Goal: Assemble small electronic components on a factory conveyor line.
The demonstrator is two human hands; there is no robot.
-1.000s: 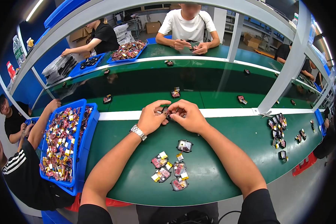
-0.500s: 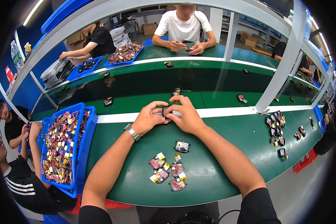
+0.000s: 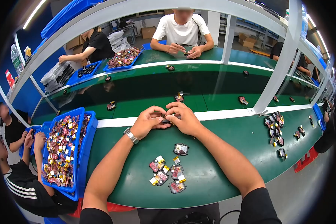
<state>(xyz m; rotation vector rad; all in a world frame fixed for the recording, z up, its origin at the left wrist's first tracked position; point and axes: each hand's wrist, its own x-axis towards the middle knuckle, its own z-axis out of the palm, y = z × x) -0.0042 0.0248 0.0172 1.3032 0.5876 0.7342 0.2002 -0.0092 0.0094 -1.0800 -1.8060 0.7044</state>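
Observation:
Above the green bench, my left hand (image 3: 148, 122) and my right hand (image 3: 183, 118) are closed together around a small dark case (image 3: 165, 121). Fingers cover most of it, so its face is hidden. A metal-band watch is on my left wrist. Just below the hands lies a black-framed watch-like case (image 3: 181, 149) with a pale inside. Nearer to me sit several similar cases (image 3: 177, 171) with red circuit boards and small yellow-and-white battery packs attached.
Blue bins (image 3: 65, 149) full of small red, white and yellow parts stand at my left. A white rail (image 3: 220, 114) separates my bench from a dark green belt bearing scattered units. More cases (image 3: 275, 128) lie at right, below a grey post (image 3: 282, 63). Co-workers sit opposite and at left.
The held case has turned from upright to flatter between my hands, and my fingers have closed further over it. Parts on the belt appear slightly shifted in the picture.

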